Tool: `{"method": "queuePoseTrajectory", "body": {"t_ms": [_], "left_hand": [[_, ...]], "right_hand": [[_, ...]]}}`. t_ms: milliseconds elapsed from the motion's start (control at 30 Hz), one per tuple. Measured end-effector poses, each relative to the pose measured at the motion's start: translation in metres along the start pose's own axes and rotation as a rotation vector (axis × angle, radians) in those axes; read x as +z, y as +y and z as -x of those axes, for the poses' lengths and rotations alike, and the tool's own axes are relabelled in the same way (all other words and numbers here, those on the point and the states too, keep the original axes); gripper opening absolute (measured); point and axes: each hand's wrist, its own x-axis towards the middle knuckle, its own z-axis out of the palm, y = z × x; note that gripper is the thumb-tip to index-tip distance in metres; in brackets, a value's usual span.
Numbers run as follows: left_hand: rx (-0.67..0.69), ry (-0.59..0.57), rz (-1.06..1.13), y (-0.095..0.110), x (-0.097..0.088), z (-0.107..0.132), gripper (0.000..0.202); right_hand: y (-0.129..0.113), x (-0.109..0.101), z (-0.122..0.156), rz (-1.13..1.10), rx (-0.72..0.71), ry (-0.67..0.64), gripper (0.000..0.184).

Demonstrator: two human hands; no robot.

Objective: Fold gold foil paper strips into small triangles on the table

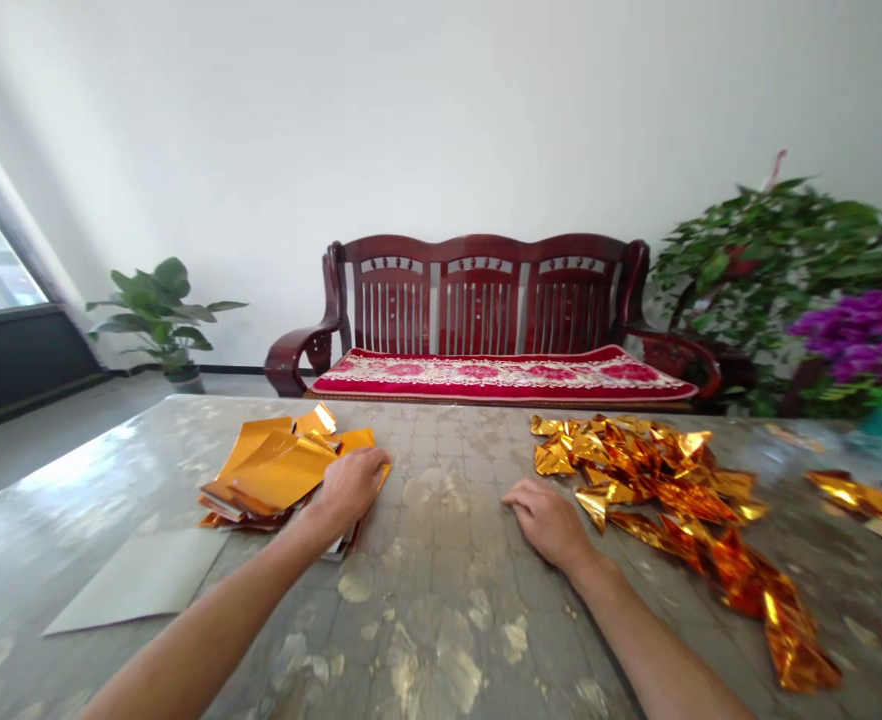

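Observation:
My left hand (347, 490) lies over the right edge of a loose stack of flat gold-orange foil sheets (280, 470), with some sheet edges showing below the wrist. Its thumb is hidden, so I cannot tell whether it grips them. My right hand (550, 522) rests palm-down on the tabletop, holding nothing, just left of a heap of crumpled gold foil (681, 510). Its fingertips are close to the heap's near left edge. A pale grey sheet (141, 580) lies on the table left of my left forearm.
A worn, glossy-covered table (441, 600) fills the foreground. Another crumpled gold foil strip (865, 498) lies at its right end. Beyond it stand a dark red wooden bench (478, 300) with a red cushion, green potted plants, and purple flowers.

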Motion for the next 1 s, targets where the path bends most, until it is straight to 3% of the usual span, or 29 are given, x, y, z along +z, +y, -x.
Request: {"method": "queuePoseTrajectory", "body": {"t_ms": [133, 300, 433, 833, 1000], "left_hand": [[-0.062, 0.088, -0.171, -0.044, -0.02, 0.011, 0.029], [-0.344, -0.045, -0.35, -0.09, -0.025, 0.016, 0.04], [-0.4, -0.147, -0.266, -0.114, -0.021, 0.015, 0.043], [-0.402, -0.113, -0.229, -0.122, -0.013, 0.017, 0.027], [-0.363, -0.075, -0.265, -0.11, -0.021, 0.023, 0.03]], "right_hand": [[0.0, 0.0, -0.001, 0.006, 0.002, -0.001, 0.031], [0.001, 0.001, -0.002, 0.001, -0.001, 0.013, 0.031], [0.0, 0.0, -0.001, 0.001, 0.006, 0.012, 0.032], [-0.004, -0.001, -0.001, 0.006, 0.029, 0.001, 0.032], [-0.004, -0.002, -0.001, 0.018, 0.033, 0.002, 0.033]]}}
